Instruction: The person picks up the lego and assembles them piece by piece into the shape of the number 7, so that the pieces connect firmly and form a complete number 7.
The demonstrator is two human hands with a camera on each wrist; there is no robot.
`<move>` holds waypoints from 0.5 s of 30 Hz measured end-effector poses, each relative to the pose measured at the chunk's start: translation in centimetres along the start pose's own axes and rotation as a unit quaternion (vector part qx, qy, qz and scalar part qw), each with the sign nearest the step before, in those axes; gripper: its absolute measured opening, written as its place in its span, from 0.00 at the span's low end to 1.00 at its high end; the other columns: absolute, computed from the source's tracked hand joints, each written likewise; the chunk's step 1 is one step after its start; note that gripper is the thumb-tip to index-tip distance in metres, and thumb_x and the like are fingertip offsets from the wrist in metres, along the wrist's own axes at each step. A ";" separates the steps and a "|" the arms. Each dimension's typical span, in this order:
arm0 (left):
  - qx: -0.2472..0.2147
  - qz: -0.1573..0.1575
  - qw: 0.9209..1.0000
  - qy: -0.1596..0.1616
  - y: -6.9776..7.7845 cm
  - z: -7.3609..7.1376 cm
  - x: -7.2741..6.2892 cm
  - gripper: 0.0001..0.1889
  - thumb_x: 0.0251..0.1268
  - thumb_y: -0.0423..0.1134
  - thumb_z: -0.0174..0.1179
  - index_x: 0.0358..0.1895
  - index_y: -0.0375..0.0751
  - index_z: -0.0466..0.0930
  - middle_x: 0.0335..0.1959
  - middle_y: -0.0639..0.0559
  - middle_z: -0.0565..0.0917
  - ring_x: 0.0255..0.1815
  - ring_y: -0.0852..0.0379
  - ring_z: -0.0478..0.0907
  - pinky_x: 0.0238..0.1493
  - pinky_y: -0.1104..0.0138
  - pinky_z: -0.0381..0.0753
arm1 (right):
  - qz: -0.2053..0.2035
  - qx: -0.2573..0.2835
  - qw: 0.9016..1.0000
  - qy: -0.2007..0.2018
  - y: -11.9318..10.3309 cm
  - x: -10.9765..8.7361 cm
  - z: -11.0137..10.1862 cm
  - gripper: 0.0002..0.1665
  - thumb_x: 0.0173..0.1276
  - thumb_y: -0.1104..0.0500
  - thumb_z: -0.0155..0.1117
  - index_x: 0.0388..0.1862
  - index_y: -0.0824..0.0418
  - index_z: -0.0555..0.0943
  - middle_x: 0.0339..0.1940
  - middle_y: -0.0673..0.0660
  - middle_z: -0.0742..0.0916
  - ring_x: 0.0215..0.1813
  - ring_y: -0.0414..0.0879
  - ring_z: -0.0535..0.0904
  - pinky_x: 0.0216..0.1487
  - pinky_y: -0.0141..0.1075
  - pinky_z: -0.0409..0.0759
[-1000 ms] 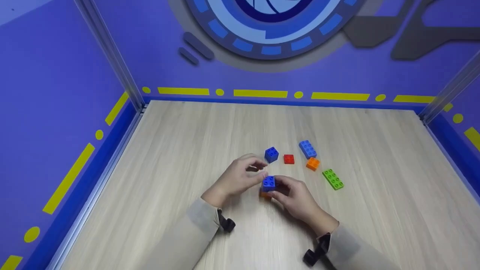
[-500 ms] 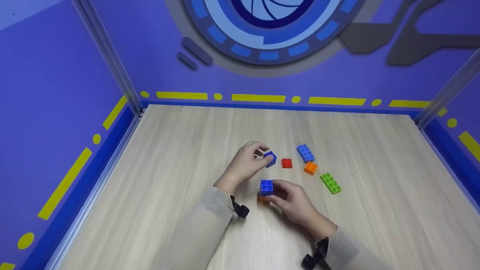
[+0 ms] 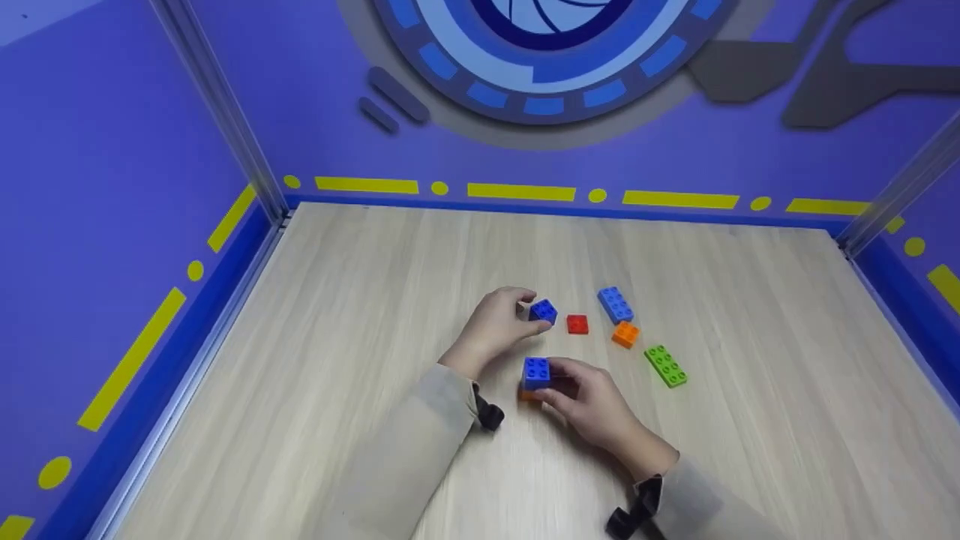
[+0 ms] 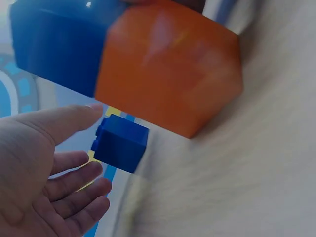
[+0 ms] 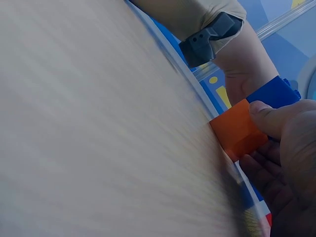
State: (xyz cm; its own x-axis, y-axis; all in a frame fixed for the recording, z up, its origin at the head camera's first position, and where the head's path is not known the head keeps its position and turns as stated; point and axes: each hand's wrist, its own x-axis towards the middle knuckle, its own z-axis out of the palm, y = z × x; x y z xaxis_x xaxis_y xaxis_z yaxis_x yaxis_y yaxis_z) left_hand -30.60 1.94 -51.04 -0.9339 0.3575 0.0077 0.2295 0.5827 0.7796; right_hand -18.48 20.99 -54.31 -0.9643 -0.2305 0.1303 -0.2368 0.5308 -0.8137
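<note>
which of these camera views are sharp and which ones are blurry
Head view: sharp and evenly lit, both hands and the loose bricks on the table crisp. Left wrist view: the near orange brick soft, the table smeared. Right wrist view: the table streaked with blur, the thumb on the orange brick clearer.

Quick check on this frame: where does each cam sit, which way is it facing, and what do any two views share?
Head: high, looking down at wooden table; both hands, beige sleeves visible.
Left wrist: low by left hand, facing small blue square brick; blue-on-orange brick stack looms close.
Right wrist: at tabletop height, right hand gripping the stack's orange brick; opposite wrist visible behind.
Shared: all three show the stack.
</note>
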 end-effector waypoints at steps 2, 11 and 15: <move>0.013 0.000 1.000 -0.005 0.2 0.3 0.4 0.27 0.75 0.47 0.78 0.71 0.42 0.87 0.66 0.46 0.91 0.64 0.51 0.88 0.70 0.58 0.88 | 0.004 0.001 1.000 0.000 0.0 -0.1 -0.1 0.26 0.76 0.59 0.80 0.70 0.61 0.87 0.63 0.56 0.94 0.64 0.50 0.92 0.71 0.48 0.89; 0.039 0.004 0.999 -0.010 0.5 0.0 0.6 0.20 0.78 0.42 0.75 0.67 0.40 0.89 0.61 0.47 0.92 0.61 0.53 0.89 0.68 0.59 0.89 | 0.003 -0.007 1.000 0.008 0.0 -0.1 -0.3 0.26 0.76 0.60 0.80 0.69 0.63 0.88 0.62 0.58 0.94 0.64 0.52 0.92 0.72 0.53 0.88; 0.031 0.014 0.999 -0.002 0.2 -1.3 -0.2 0.20 0.77 0.43 0.76 0.67 0.42 0.89 0.63 0.46 0.91 0.64 0.51 0.88 0.70 0.58 0.88 | 0.003 -0.006 1.000 -0.009 -0.2 0.2 -0.2 0.26 0.76 0.59 0.80 0.70 0.62 0.87 0.64 0.58 0.94 0.65 0.52 0.92 0.73 0.53 0.87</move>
State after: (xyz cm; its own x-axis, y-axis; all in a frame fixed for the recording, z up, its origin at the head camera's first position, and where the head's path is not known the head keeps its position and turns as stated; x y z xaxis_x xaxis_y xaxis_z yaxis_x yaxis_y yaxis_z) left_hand -30.74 1.02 -50.08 -0.9255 0.3777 0.0265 0.2725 0.6159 0.7392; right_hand -18.67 20.95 -54.02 -0.9636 -0.2417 0.1141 -0.2316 0.5423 -0.8076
